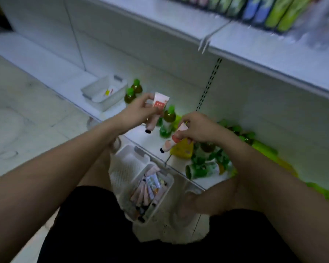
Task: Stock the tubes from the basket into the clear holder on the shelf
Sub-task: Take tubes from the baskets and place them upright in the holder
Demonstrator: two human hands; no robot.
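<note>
The print on the tube in the left hand was too blurred to read, and the fingers covered its middle. The right hand hid the upper end of the second tube. The packages on the upper shelf were smeared and cut off by the top edge.

Print on the tube labels and on the shelf's bottles is too blurred to read
</note>
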